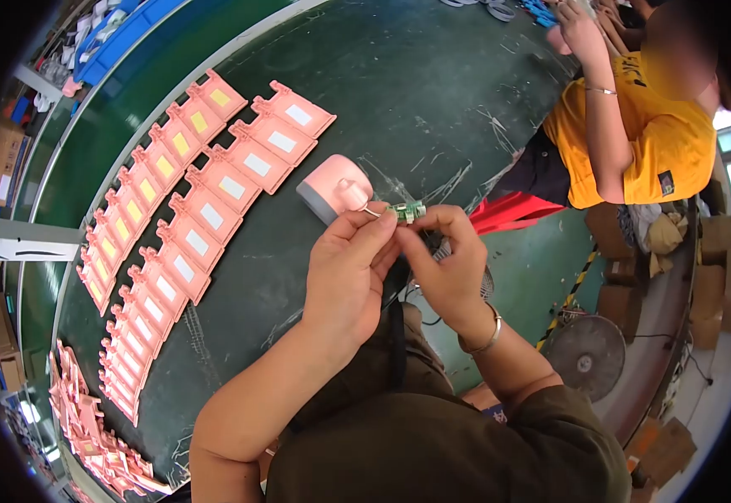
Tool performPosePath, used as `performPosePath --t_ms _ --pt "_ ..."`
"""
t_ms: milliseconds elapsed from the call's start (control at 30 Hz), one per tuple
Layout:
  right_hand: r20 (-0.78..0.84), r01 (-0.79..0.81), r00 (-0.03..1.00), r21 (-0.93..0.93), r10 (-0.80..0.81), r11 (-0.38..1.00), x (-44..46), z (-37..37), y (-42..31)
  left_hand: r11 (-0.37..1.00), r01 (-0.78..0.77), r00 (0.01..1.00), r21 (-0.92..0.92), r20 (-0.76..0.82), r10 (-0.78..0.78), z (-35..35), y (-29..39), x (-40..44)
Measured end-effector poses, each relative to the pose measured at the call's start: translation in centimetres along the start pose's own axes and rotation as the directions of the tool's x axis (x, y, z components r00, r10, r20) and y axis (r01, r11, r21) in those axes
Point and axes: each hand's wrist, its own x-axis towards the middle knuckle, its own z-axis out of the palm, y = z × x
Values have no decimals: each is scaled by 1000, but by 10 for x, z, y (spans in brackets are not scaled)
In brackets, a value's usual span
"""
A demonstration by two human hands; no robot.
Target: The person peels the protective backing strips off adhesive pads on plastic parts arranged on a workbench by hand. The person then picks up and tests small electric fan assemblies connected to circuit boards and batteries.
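A small green circuit board (407, 211) is held up in front of me, between the fingertips of both hands. My left hand (340, 272) is closed, its thumb and forefinger pinched at the board's left end. My right hand (451, 260) is closed too, with its fingertips at the board's right end. Just beyond my left fingers is a rounded pink housing (332, 180) with a grey base, lying on the green table. A small pink cylindrical part (352, 196) shows against it, and a short thin light piece runs from there toward my left fingertips.
Two curved rows of pink panels lie to the left, one with yellow labels (147, 189) and one with white labels (211, 216). More pink pieces (89, 427) are heaped at the lower left. A person in a yellow shirt (659, 151) sits at the right, near a floor fan (585, 360).
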Motion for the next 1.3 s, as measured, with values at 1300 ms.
performPosePath --t_ms 1300 --pt "247 222 932 189 -265 957 44 -14 -34 -16 -630 714 776 588 381 1 58 3"
